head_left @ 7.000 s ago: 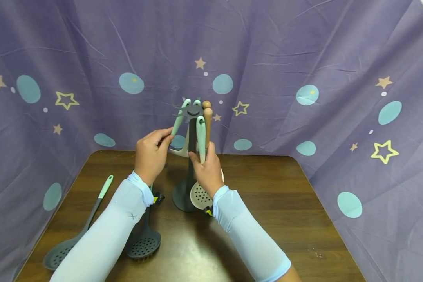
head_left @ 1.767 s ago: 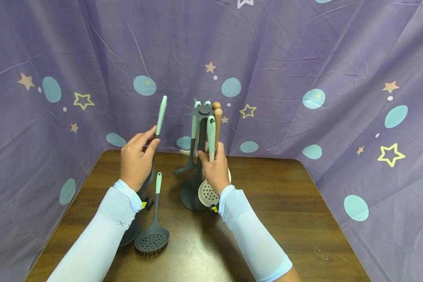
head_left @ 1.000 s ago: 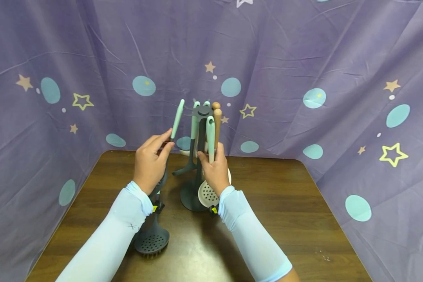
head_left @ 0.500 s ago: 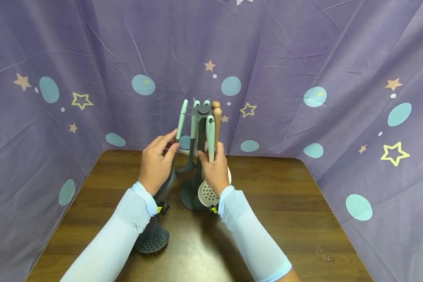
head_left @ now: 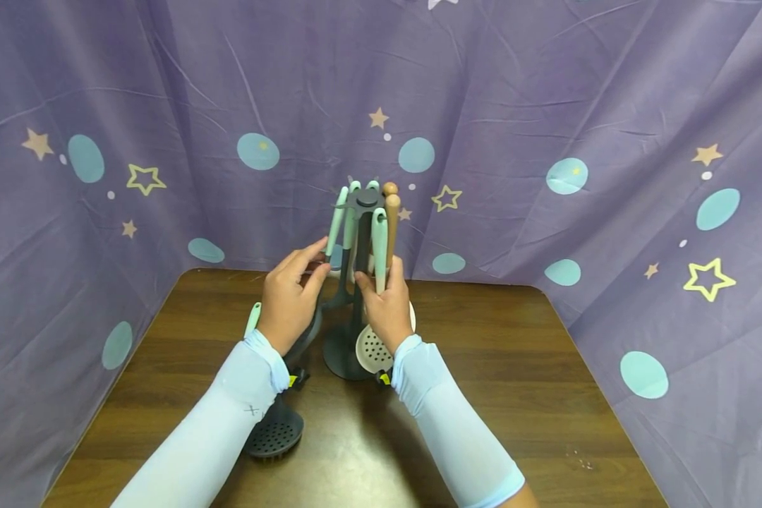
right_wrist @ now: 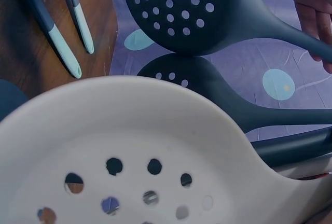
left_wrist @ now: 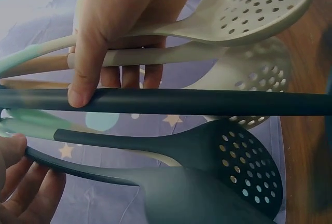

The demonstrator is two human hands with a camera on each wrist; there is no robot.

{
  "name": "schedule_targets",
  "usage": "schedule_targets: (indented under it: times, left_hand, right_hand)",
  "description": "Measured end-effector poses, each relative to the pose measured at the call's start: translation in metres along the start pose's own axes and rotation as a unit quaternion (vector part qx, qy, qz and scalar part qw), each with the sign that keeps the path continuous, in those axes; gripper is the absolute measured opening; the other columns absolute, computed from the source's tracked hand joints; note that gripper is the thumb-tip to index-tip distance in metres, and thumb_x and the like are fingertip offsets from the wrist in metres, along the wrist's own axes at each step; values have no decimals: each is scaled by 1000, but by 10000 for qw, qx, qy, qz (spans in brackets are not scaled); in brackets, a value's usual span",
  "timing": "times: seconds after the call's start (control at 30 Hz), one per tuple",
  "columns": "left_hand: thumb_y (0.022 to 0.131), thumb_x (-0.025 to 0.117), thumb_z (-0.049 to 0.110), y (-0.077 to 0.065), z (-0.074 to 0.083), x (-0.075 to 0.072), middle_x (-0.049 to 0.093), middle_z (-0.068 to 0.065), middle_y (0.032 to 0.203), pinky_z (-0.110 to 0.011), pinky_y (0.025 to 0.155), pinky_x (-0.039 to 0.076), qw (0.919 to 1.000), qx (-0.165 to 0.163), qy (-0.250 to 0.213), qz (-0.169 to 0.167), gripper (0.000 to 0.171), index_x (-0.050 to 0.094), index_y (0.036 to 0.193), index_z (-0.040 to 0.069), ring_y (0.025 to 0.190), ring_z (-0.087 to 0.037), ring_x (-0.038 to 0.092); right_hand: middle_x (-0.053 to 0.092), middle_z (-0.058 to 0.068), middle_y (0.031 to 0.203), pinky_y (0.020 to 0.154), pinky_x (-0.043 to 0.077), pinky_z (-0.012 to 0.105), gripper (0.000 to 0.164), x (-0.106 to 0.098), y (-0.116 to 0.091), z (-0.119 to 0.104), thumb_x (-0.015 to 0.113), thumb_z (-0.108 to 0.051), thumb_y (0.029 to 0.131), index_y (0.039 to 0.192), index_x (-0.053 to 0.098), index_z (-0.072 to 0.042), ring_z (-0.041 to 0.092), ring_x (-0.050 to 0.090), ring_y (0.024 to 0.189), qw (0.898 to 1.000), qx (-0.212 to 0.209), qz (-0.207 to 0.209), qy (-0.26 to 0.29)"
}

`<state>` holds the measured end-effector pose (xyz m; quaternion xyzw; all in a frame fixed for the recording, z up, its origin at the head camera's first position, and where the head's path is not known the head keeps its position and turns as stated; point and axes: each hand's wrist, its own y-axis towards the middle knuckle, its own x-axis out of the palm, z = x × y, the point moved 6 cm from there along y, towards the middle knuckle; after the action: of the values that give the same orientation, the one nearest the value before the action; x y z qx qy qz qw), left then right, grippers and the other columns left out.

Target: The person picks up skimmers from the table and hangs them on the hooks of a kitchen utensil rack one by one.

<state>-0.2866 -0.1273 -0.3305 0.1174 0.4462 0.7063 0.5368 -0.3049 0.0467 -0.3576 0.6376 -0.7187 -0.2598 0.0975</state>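
My left hand (head_left: 292, 296) pinches a dark perforated skimmer just below its mint handle (head_left: 336, 222). That handle's top is right at the left side of the utensil stand (head_left: 366, 201). In the right wrist view the skimmer's holed head (right_wrist: 171, 9) shows, with the left hand's fingers at its neck. My right hand (head_left: 387, 303) grips the stand's dark post (left_wrist: 207, 101), thumb across it, fingers behind the hanging utensils. A cream perforated skimmer (left_wrist: 259, 9) hangs by that hand. Another dark perforated skimmer (left_wrist: 249, 167) hangs on the stand's left side.
On the wooden table (head_left: 482, 381), a dark perforated utensil (head_left: 276, 430) lies front left, partly under the left sleeve. A mint handle (head_left: 252, 317) shows beside that arm. Wooden handles (head_left: 391, 219) hang on the stand's right. A purple curtain (head_left: 482, 92) surrounds the table.
The left hand has let go of the skimmer it held, now hanging on the stand. It has taken another from the table and carried it rightward to the stand. The right hand keeps its grip.
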Motion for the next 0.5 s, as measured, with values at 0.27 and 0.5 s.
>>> schedule_targets:
  times: [0.27,0.5]
  left_hand:
    - [99,72,11,-5,-5,-2,73,-10,114,-22,83,59,9993,-275,-239,-96,36,68,134,5,99,-20,73]
    - [101,71,18,-21,-44,-22,72,-10,115,-18,86,56,9950,-993,-48,-137,34,67,132,6,100,-22,71]
  right_hand:
    - [61,17,96,85,49,46,44,-2,-1,0,73,-12,97,131,49,0,31,58,86,10000,11,13,-15]
    - [59,16,94,86,49,46,49,1,3,13,72,-14,98,137,48,-1,32,58,86,9998,144,-93,-74]
